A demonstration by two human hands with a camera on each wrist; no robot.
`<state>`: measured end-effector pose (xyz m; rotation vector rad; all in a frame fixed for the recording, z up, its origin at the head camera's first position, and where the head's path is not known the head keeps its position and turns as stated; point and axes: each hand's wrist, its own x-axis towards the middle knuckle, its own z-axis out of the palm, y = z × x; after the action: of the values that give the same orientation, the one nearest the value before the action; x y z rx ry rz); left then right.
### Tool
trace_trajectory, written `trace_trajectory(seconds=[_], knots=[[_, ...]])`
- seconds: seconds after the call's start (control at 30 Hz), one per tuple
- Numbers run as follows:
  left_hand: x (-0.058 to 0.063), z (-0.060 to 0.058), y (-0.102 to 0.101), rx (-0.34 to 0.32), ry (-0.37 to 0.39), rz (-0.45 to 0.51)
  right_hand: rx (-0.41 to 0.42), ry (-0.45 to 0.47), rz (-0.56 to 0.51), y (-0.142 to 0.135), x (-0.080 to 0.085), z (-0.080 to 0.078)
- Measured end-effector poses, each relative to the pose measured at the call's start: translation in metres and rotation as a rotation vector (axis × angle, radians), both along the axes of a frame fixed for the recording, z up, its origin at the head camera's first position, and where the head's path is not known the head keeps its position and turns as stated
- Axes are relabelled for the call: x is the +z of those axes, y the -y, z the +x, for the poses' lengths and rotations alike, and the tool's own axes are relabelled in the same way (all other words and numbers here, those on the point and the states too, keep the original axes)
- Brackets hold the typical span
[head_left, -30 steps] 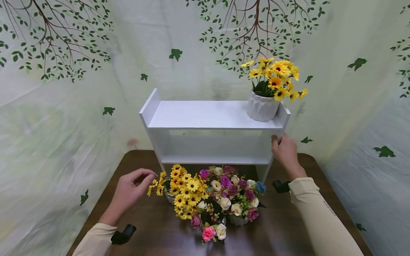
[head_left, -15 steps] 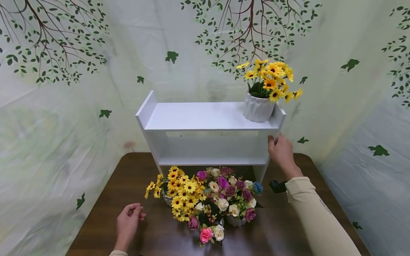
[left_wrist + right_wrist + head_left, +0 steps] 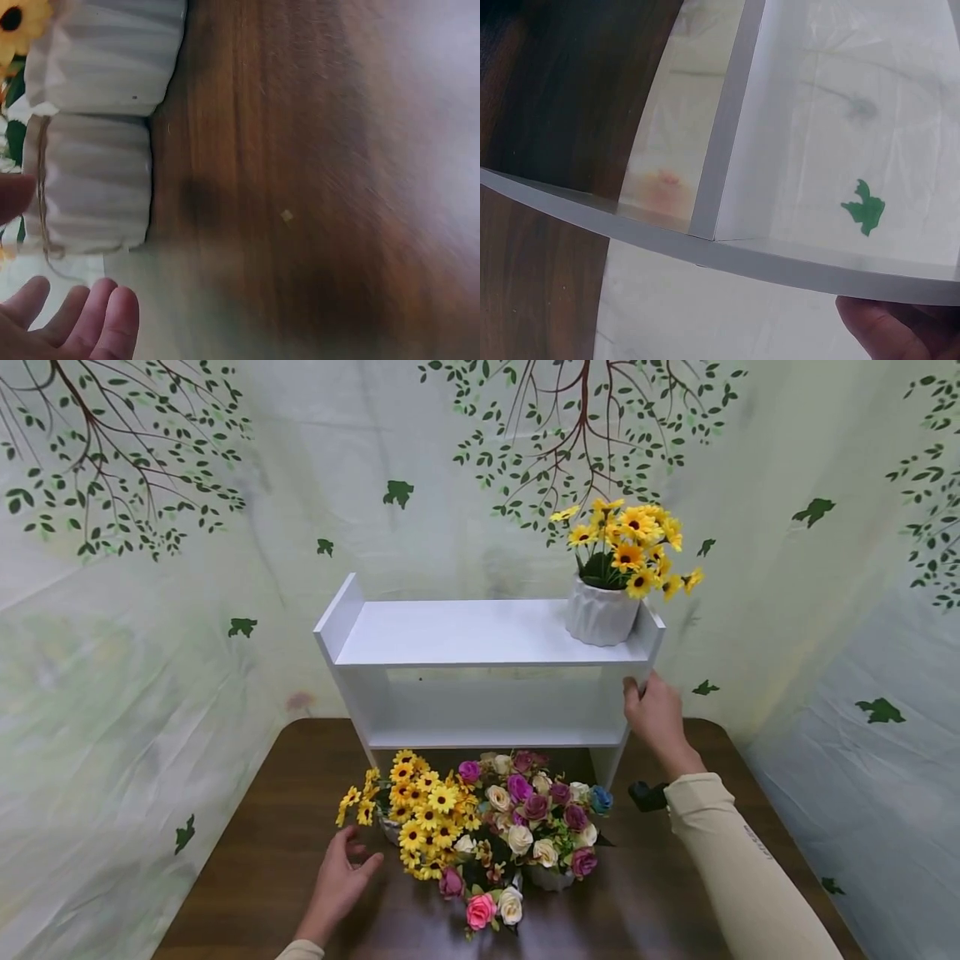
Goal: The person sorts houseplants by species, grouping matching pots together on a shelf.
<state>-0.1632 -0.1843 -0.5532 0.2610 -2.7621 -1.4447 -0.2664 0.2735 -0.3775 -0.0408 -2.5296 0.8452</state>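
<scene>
My left hand (image 3: 337, 881) reaches over the table with its fingers spread apart, just left of a pot of yellow daisy-like flowers (image 3: 431, 814). In the left wrist view, my fingers (image 3: 105, 315) are beside a white ribbed pot (image 3: 97, 180) with twine tied round its rim; a second white pot (image 3: 112, 60) stands against it. My right hand (image 3: 660, 718) grips the right side panel of a white two-tier shelf (image 3: 465, 635). The right wrist view shows only part of that hand, right at the panel's edge (image 3: 795, 274).
On the shelf's top right stands a white pot of sunflowers (image 3: 602, 612). Mixed purple, cream and pink roses (image 3: 536, 810) crowd the brown table (image 3: 240, 877) in front of the shelf. A curtain printed with leaves (image 3: 450, 527) hangs close behind.
My left hand withdrew from the yellow flowers toward the table's front, then came back toward them lower, fingers spreading. My right hand stays on the shelf's side; the view shifted slightly.
</scene>
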Motion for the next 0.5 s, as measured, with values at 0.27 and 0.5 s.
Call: trace_trajectory(seconds=[0.27, 0.5], knots=[[-0.002, -0.02, -0.019, -0.119, -0.026, 0.019, 0.008, -0.004, -0.013, 0.002, 0.001, -0.001], [-0.008, -0.033, -0.03, -0.1, -0.116, -0.048, 0.01, 0.011, -0.012, 0.001, -0.001, 0.0]])
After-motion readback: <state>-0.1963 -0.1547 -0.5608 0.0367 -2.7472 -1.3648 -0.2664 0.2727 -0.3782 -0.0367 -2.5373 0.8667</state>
